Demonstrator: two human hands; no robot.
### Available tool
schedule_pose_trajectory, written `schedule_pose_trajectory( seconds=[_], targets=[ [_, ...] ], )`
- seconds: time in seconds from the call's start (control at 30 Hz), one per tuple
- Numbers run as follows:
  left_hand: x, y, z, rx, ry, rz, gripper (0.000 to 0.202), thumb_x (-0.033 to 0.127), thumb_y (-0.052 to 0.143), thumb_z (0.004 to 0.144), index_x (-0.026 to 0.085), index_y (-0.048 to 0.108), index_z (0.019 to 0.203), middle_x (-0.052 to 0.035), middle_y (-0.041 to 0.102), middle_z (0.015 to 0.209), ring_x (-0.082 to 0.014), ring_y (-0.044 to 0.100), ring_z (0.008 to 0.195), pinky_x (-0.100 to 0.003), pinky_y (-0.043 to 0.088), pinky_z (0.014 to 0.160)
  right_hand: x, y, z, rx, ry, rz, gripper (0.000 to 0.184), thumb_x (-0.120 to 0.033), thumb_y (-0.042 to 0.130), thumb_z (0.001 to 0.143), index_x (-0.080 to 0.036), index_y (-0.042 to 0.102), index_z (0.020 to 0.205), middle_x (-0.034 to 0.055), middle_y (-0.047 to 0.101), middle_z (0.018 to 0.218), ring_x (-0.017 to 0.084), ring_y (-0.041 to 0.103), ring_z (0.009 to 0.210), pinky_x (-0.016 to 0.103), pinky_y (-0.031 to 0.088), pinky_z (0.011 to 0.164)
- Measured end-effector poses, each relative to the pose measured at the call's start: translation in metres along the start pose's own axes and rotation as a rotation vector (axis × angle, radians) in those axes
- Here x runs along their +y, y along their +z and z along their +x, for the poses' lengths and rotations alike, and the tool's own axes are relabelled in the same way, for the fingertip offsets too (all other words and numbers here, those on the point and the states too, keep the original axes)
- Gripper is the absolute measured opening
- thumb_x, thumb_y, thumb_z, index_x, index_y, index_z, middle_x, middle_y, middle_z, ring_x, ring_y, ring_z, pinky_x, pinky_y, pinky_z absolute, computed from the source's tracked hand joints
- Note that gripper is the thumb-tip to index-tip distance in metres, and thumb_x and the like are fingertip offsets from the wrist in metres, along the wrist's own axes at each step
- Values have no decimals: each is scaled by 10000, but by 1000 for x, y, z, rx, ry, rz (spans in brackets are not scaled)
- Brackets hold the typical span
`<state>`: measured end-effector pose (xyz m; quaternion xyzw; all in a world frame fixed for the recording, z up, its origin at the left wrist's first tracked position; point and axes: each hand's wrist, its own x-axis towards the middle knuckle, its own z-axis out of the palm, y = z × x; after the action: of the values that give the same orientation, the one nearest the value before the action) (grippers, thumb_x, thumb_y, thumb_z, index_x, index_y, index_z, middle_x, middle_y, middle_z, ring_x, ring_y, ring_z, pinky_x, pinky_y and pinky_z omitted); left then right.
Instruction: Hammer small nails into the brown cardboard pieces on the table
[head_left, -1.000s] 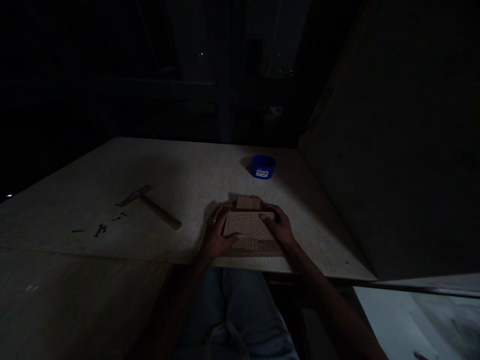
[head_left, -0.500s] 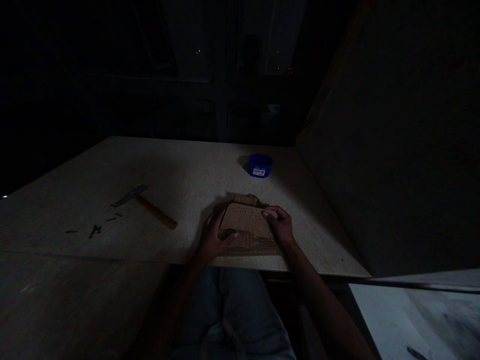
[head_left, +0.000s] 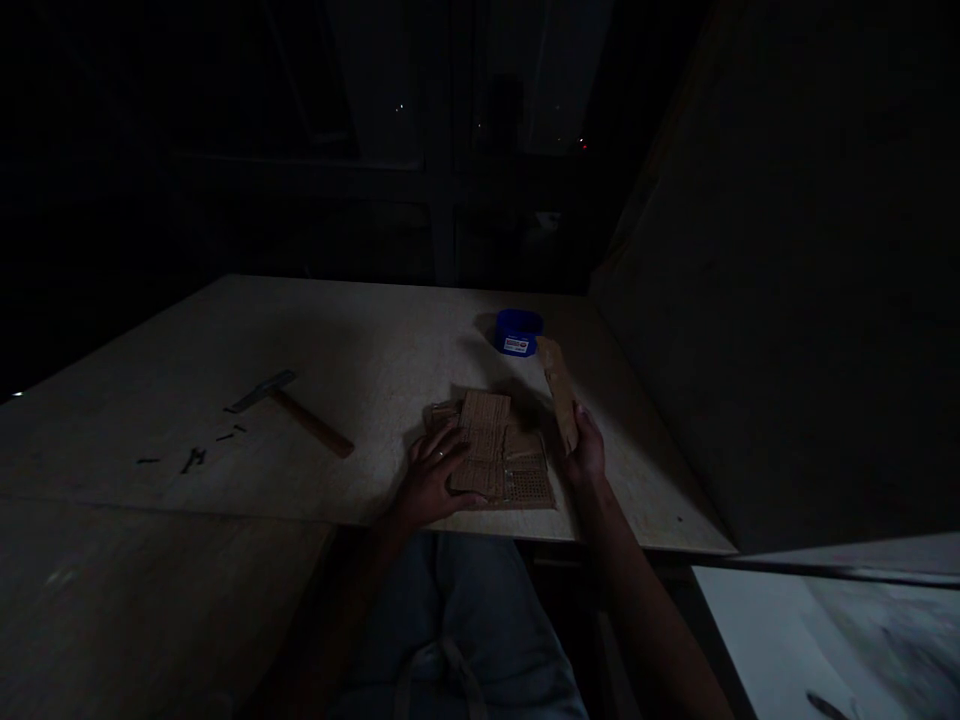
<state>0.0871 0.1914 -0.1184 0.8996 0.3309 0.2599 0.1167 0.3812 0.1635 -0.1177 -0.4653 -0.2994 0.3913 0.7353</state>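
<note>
In front of me on the table lies a stack of cardboard pieces (head_left: 486, 445), some of them dotted with rows of small holes. My left hand (head_left: 435, 475) rests on the left side of this stack, fingers spread, a ring on one finger. Off to the right, my right hand (head_left: 589, 450) grips a separate cardboard piece (head_left: 559, 390), raised and tilted nearly on edge. A blue plastic container (head_left: 517, 333) with a white label stands just behind that raised piece.
A hammer (head_left: 311, 420) with a wooden handle lies on the table (head_left: 375, 330) to the left. Several nails (head_left: 193, 460) are scattered near its head. A tall dark panel (head_left: 787, 300) bounds the right side. The table's front edge runs above my lap.
My right hand has lifted the perforated cardboard piece off the stack and turned it on edge to the right. My left hand has let go of it and now lies on the stack.
</note>
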Motion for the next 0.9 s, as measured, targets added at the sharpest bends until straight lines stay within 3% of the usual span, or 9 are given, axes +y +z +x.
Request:
schedule_pose_trajectory(
  seconds=[0.17,0.27,0.33,0.47,0.57,0.7,0.9],
  targets=[
    [-2,1,-2,76,21,-48,403,529,648,870,276,708,1178,-109,687,1280,-300,567,1283,-538,352,1113,-8,13,-4,-52,151,209,353,-446,727,798,-239,680,1080,27,739,1004,191,705,787,303,601,633],
    [-5,1,-4,214,-40,-142,288,443,560,935,274,738,1085,-88,740,1146,-264,647,1148,-478,427,1056,-11,13,-3,-49,179,251,348,-419,737,789,-241,689,1084,32,742,1033,194,709,799,288,593,598],
    [-5,0,-5,383,-181,-229,303,449,532,939,244,746,1002,-93,750,1064,-259,667,1063,-430,481,984,-10,12,-2,-40,180,275,343,-403,748,780,-234,694,1074,31,742,1025,191,708,804,284,593,613],
    [-3,-7,-2,769,-627,-496,349,505,554,905,190,703,886,-68,727,883,-220,662,870,-327,530,830,-2,8,3,-39,112,250,306,-376,774,760,-212,690,1005,31,738,954,180,699,789,296,596,702],
    [1,-17,5,943,-802,-836,331,512,653,828,184,668,870,-39,710,845,-194,665,839,-288,547,767,4,7,5,-28,86,226,282,-395,776,766,-214,675,957,34,737,948,185,700,805,320,593,749],
    [9,-30,13,948,-828,-1280,357,446,775,719,197,647,942,-52,725,999,-215,693,931,-342,589,761,5,4,6,-53,105,186,341,-473,736,798,-206,674,1001,64,740,992,220,706,847,373,591,790],
    [20,-39,16,892,-843,-1399,464,452,885,585,183,643,875,-62,736,1016,-242,698,914,-372,600,703,5,2,6,-99,121,170,365,-513,712,817,-208,678,1015,65,746,1005,229,713,890,385,590,815]
  ],
)
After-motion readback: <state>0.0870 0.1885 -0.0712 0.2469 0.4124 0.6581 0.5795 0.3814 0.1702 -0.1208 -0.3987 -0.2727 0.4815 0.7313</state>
